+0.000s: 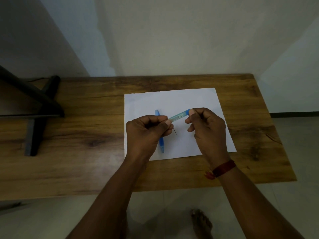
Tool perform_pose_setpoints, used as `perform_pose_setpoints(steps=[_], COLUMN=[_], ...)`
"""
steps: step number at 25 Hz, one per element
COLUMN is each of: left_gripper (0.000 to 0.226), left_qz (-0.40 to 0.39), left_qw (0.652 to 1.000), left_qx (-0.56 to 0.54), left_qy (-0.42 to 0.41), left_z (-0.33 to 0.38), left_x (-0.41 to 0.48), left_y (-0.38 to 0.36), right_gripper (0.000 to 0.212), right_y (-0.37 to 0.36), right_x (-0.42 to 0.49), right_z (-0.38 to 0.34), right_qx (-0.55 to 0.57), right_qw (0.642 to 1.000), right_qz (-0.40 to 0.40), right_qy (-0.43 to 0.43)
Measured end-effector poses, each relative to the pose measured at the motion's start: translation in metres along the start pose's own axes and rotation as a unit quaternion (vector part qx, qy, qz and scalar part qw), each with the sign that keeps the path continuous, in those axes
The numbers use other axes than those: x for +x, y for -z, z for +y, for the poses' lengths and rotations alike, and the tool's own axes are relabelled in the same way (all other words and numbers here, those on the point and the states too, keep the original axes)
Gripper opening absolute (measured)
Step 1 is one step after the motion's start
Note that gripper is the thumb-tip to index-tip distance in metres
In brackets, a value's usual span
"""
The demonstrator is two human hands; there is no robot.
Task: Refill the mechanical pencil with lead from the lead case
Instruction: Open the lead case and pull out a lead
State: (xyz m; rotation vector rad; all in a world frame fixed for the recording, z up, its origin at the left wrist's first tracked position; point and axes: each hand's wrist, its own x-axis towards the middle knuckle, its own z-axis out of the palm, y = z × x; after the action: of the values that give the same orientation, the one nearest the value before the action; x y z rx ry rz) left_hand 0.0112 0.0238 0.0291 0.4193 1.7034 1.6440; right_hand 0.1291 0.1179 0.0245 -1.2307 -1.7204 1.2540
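Note:
A slim translucent lead case (178, 116) with a blue cap end and a small label is held slanted above a white sheet of paper (198, 99). My left hand (146, 130) pinches its lower left end; my right hand (205, 125) pinches the blue cap end at the upper right. A blue mechanical pencil (162, 145) lies on the paper, running away from me, and my left hand hides its middle. A thin dark lead (175, 131) shows just below my left fingertips; whether it rests on the paper or is held I cannot tell.
The paper lies on a wooden table (86, 135) against a pale wall. A black stand (38, 107) with crossed legs occupies the table's left side. The table's right edge is near the paper. A bare foot (201, 223) stands on the floor below.

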Motion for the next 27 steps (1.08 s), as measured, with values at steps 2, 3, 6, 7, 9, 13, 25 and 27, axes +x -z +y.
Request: perform_pose_setpoints(steps=[2, 3, 6, 7, 9, 13, 25, 27], left_gripper=[0.01, 0.009, 0.011, 0.01, 0.018, 0.027, 0.015, 0.015], left_qz=[0.007, 0.011, 0.012, 0.016, 0.032, -0.005, 0.178, 0.19], left_qw=[1.0, 0.998, 0.989, 0.985, 0.979, 0.98, 0.968, 0.96], left_qx=[0.028, 0.053, 0.135, 0.149, 0.168, 0.175, 0.159, 0.191], left_qy=[-0.002, -0.008, -0.06, -0.083, -0.11, -0.092, -0.075, -0.072], left_z=[-0.002, -0.003, -0.007, -0.008, -0.009, -0.011, -0.006, -0.008], left_x=[0.0, 0.0, -0.004, -0.005, -0.007, -0.004, 0.014, 0.015], left_y=[-0.002, -0.004, -0.013, -0.016, -0.019, -0.019, 0.024, 0.029], right_gripper=[0.012, 0.014, 0.031, 0.038, 0.039, 0.021, 0.032, 0.031], right_y=[0.0, -0.001, -0.009, -0.012, -0.013, -0.003, 0.004, 0.003], right_x=[-0.001, -0.002, -0.006, -0.008, -0.01, -0.004, -0.002, -0.002], right_z=[-0.001, -0.003, -0.009, -0.011, -0.013, -0.011, -0.001, 0.002], right_qx=[0.022, 0.038, 0.056, 0.05, 0.023, -0.032, -0.276, -0.309], right_qw=[0.999, 0.998, 0.995, 0.995, 0.996, 0.997, 0.957, 0.947], right_qz=[0.008, 0.012, 0.009, 0.001, -0.017, -0.009, 0.063, 0.048], right_qy=[-0.03, -0.046, -0.079, -0.088, -0.089, -0.067, 0.057, 0.068])
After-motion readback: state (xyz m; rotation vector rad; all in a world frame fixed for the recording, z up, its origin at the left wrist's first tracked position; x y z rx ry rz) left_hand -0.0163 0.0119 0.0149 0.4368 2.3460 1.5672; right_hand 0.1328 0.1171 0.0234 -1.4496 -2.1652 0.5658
